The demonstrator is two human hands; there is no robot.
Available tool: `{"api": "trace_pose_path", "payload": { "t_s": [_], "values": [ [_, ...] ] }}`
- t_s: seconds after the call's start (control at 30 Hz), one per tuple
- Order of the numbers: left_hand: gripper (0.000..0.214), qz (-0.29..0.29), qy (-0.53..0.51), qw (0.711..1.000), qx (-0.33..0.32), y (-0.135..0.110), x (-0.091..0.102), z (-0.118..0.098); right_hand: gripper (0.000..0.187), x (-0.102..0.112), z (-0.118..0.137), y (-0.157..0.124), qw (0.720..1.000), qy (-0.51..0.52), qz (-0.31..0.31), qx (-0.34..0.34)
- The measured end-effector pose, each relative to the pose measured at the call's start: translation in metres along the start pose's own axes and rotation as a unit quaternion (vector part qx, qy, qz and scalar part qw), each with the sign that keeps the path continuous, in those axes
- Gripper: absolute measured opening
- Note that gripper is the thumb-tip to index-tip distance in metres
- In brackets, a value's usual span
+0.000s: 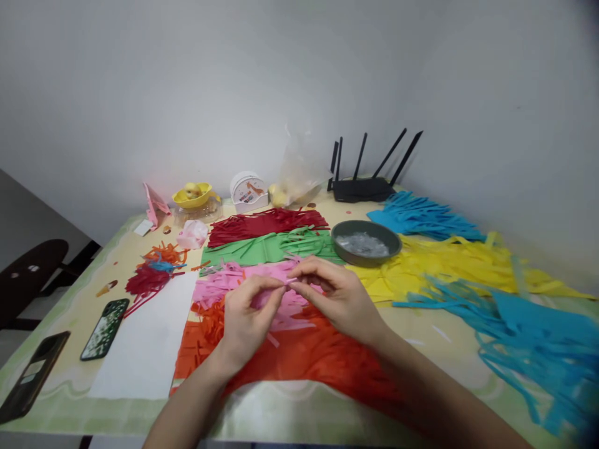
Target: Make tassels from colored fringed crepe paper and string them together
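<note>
My left hand [250,312] and my right hand [334,299] meet above the middle of the table, thumbs and forefingers pinched. Between their fingertips runs a thin pink strip [291,281], one end in each hand. Under them lies a pink fringed sheet [276,268] with its edges cut into strips. Nearer to me, an orange-red fringed sheet [290,358] spreads out, partly covered by my hands and forearms. Behind the pink sheet are a green fringed sheet [257,248] and a dark red one [266,226].
A grey bowl [367,237] holding clear, crumpled material stands right of centre. Yellow [430,265] and blue [538,318] fringed sheets lie to the right. A black router [362,189] is at the back. Cut strips [150,279], a white sheet [150,343] and two phones [105,329] lie left.
</note>
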State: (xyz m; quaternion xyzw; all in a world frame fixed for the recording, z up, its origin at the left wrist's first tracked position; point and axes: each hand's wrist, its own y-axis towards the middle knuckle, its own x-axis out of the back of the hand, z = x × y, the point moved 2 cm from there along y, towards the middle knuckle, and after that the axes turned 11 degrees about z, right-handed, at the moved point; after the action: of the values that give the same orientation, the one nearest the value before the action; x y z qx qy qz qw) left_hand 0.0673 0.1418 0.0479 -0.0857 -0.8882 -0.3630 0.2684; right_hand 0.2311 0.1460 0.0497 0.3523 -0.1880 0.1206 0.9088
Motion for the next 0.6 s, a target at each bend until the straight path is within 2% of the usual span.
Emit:
{"api": "trace_pose_path", "payload": {
  "t_s": [0.1,0.17,0.33,0.43,0.5,0.6],
  "values": [
    [0.006,-0.011,0.048,0.999,-0.018,0.000,0.001,-0.002,0.005,-0.002,0.002,-0.001,0.999,-0.031,-0.004,0.013],
    [0.007,-0.011,0.050,0.999,-0.013,0.000,0.002,-0.002,0.005,-0.004,0.001,-0.001,1.000,-0.010,0.007,0.005],
    [0.004,0.043,-0.069,0.995,0.064,0.003,0.001,0.002,0.008,-0.007,-0.006,0.001,0.997,0.061,0.013,-0.035],
    [0.003,0.013,-0.100,0.991,0.085,0.002,0.000,0.004,0.010,-0.005,-0.007,0.003,0.991,0.116,0.033,-0.054],
    [0.007,0.009,-0.158,0.982,0.102,0.003,-0.001,0.005,0.011,-0.001,-0.006,0.004,0.990,0.122,0.044,-0.053],
    [0.015,0.059,-0.255,0.956,0.135,0.007,-0.003,0.006,0.010,0.004,-0.004,0.005,0.993,0.096,0.048,-0.039]
  ]
}}
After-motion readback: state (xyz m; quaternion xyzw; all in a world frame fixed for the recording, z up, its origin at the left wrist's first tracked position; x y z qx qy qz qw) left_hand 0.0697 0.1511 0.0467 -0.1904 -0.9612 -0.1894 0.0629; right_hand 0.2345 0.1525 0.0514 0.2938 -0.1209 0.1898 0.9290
